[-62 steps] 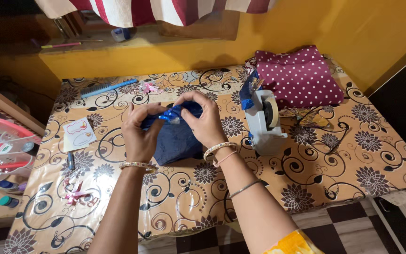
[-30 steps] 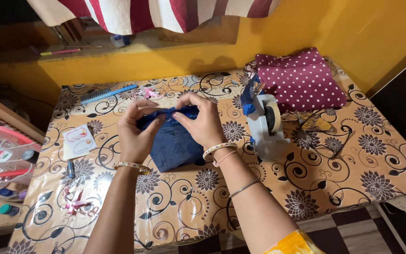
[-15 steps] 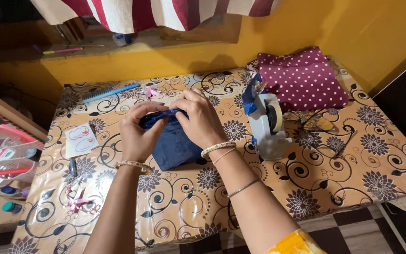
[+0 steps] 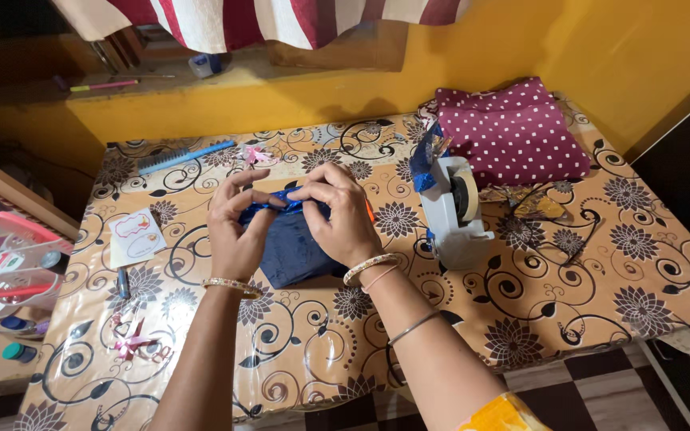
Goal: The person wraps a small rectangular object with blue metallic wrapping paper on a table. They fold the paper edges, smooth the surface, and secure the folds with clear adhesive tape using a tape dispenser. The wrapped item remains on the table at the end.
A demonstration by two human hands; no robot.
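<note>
Both hands, left [image 4: 233, 233] and right [image 4: 343, 217], pinch shiny blue wrap [image 4: 275, 199] over a dark blue bundle [image 4: 293, 251].

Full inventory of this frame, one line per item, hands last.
blue bundle: 1, dark blue with shiny blue top edge, table centre, held by both hands
tape dispenser: 1, grey, right of the bundle
dotted cloth: 1, maroon with white dots, far right of table
comb: 1, blue, far left of table
pink bows: 2, one near left front, one beside the comb
card: 1, white, left side
table: 1, tan floral cover
striped cloth: 1, red and white, hanging above
left hand: pinching the bundle's top edge
right hand: pinching the same edge
</note>
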